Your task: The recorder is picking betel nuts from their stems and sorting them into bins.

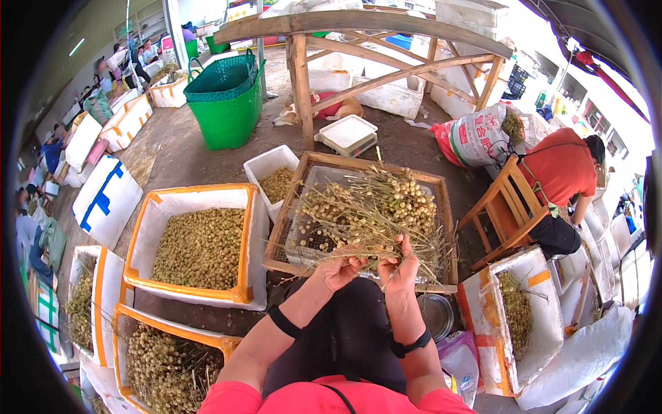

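Observation:
Before me, a wooden-framed wire-mesh screen [282, 225] bears a tangled heap of thin dry stalks with round tan fruits [414, 204]. My left hand [339, 270] pinches stalks at the near side of the heap, its fingertips partly hidden among them. Close beside it, my right hand [401, 266] grips stalks between thumb and fingers, with the palm turned toward me. A few loose fruits [310, 239] lie on the left part of the mesh. Beneath the screen, pale container surfaces show through the wire.
To the left, a foam box [135, 235] holds loose fruits; another foam box [120, 331] holds fruiting stalks. A small white bin [261, 171] touches the screen's far-left side. Beyond are a scale [351, 135], a wooden frame [302, 88] and a lying dog [351, 107]. A person [561, 165] sits at right.

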A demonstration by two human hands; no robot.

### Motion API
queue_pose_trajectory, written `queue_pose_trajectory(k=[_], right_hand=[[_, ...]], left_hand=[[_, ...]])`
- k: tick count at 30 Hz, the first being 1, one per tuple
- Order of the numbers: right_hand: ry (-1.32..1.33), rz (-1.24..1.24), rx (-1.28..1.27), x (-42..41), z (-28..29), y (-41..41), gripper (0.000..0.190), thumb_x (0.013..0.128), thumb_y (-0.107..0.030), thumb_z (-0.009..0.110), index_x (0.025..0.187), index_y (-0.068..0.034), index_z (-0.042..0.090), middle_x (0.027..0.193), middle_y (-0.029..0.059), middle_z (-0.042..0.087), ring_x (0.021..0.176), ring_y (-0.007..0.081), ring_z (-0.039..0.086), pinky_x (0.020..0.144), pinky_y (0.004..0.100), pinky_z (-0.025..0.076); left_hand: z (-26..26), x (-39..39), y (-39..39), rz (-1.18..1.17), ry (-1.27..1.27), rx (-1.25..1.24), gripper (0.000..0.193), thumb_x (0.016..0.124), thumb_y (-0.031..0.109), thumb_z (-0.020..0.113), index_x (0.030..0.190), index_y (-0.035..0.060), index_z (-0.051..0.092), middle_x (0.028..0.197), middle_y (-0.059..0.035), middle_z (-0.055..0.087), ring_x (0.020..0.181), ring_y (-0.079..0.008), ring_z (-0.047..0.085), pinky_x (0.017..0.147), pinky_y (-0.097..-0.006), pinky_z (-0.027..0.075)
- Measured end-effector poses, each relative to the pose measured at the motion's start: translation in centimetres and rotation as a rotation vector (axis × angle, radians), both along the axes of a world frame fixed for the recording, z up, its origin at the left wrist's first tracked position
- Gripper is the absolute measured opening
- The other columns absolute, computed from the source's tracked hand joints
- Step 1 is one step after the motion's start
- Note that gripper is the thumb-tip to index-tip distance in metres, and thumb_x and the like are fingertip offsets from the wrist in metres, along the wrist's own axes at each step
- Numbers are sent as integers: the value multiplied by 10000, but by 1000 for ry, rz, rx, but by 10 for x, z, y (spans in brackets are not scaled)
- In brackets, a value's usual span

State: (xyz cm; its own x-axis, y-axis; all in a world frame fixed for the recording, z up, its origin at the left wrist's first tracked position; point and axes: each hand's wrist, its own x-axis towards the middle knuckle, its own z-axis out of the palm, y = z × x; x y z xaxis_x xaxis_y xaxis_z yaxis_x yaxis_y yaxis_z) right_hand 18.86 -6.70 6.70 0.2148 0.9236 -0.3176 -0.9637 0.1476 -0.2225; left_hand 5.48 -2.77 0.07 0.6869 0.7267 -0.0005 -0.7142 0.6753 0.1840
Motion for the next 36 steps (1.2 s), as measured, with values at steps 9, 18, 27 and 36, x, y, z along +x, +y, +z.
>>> queue_pose_trajectory(k=[9, 18, 27, 36], right_hand=[[23, -68, -26, 6, 1, 0, 173, 848, -205, 459, 779, -64, 531, 658, -5, 526, 417, 82, 391, 356, 170, 331], [-43, -31, 55, 16, -20, 6, 193, 850, -231, 451, 769, -76, 534, 598, -2, 491, 407, 86, 382, 395, 200, 351], [-8, -72, 105, 25, -5, -3, 185, 846, -204, 459, 729, -76, 524, 660, -1, 542, 448, 88, 437, 334, 180, 343], [73, 88, -9, -9, -6, 4, 225, 853, -267, 451, 718, -98, 512, 626, -40, 462, 437, 59, 377, 356, 163, 289]], left_hand=[[46, 26, -19, 182, 353, -259, 65, 779, 69, 517, 835, 45, 494, 795, -63, 546, 655, -121, 548, 472, -158, 464], [26, 19, -7, 64, 342, -37, 161, 739, -13, 558, 884, 44, 514, 748, -48, 553, 595, -105, 549, 436, -132, 447], [27, 14, -7, -8, 375, 64, 240, 682, -72, 565, 908, -3, 522, 758, -78, 577, 632, -170, 568, 532, -209, 473], [22, -8, -1, -124, 501, 127, 226, 799, 96, 511, 980, -38, 499, 891, -99, 550, 741, -176, 554, 574, -196, 485]])
